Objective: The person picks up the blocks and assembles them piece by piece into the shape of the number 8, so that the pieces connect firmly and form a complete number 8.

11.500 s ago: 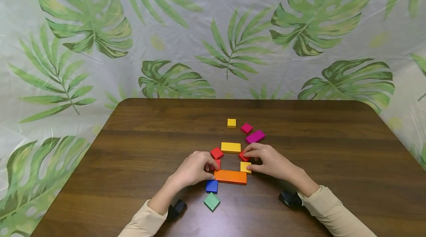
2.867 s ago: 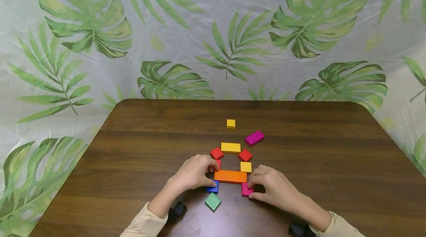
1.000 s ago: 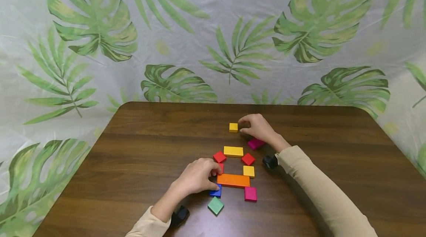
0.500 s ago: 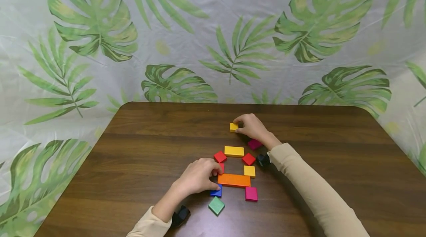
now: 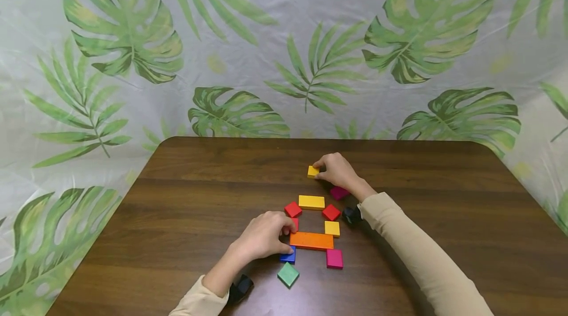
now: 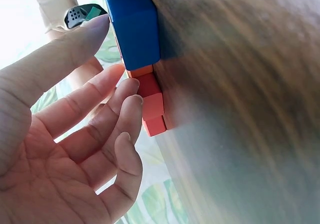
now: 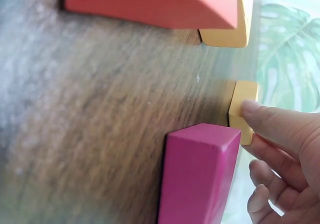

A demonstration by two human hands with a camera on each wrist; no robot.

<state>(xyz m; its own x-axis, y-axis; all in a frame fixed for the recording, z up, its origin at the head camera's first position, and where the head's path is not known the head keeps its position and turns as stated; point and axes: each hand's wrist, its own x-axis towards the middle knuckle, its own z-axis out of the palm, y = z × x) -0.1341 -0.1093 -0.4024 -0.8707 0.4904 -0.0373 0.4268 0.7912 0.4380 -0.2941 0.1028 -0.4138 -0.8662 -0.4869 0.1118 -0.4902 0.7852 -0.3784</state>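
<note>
At the far end of the table, my right hand [image 5: 339,172] pinches a small square yellow block [image 5: 313,172] between thumb and finger; the right wrist view shows the thumb on the block's face. My left hand [image 5: 263,237] rests at the near left of the block arrangement. Its thumb touches a blue block [image 6: 134,32], and its relaxed fingers lie by a red block [image 6: 151,94]. Between these stretches a long orange block [image 5: 311,240]. A green block [image 5: 288,275] lies nearest me, and a pink block [image 5: 335,259] sits at the orange block's near right corner.
Beyond the orange block lie a second square yellow block [image 5: 332,228], two turned red blocks [image 5: 293,209] and a longer yellow block [image 5: 311,202]. A magenta block [image 7: 197,176] is partly hidden under my right wrist. A leaf-patterned cloth [image 5: 239,50] hangs behind the wooden table [image 5: 177,197].
The pink block went from the far side to the orange block's near right. My right hand then reached away and took hold of the yellow block, shifting it slightly. My left thumb moved onto the blue block.
</note>
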